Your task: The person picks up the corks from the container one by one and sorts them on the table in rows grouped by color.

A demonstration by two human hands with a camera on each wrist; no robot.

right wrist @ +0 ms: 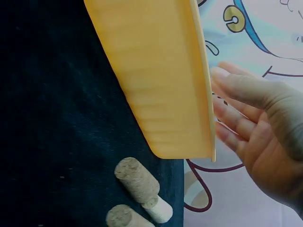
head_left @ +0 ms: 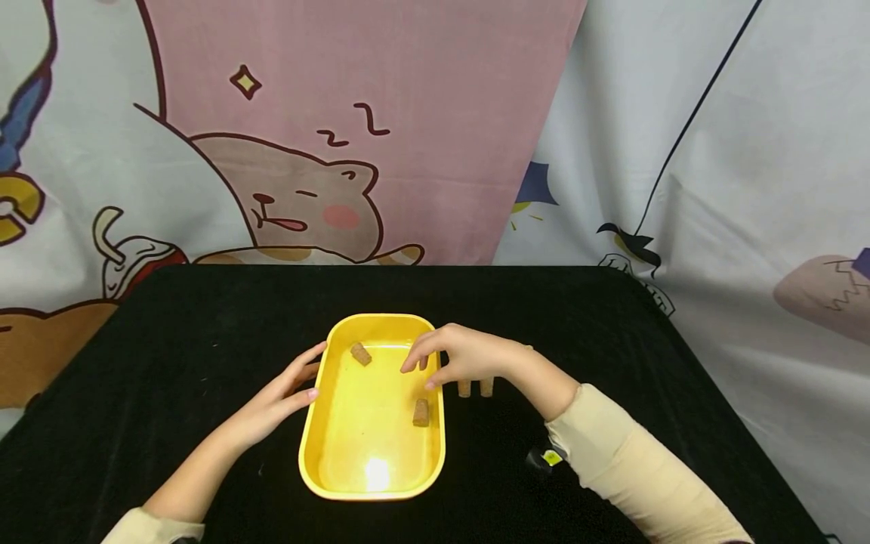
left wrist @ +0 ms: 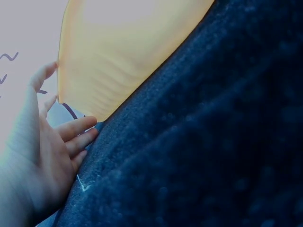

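A yellow tray [head_left: 370,453] stands on the black cloth, with one cork [head_left: 361,353] near its far left corner and another cork [head_left: 421,413] by its right wall. My left hand [head_left: 275,400] rests against the tray's left rim, thumb and fingertips touching it, fingers fairly straight. Over the right rim hovers my right hand [head_left: 469,353], its fingers loosely bent and nothing visible between them. Just right of the tray, partly hidden under that hand, are more corks [head_left: 486,387]. The right wrist view shows a brown cork [right wrist: 137,179] touching a paler cork [right wrist: 158,209], with another alongside.
A small dark object with a yellow-green mark [head_left: 551,457] is near my right sleeve, partly covered by it. The black-covered table [head_left: 578,317] reaches back to a curtain [head_left: 435,151] printed with cartoons.
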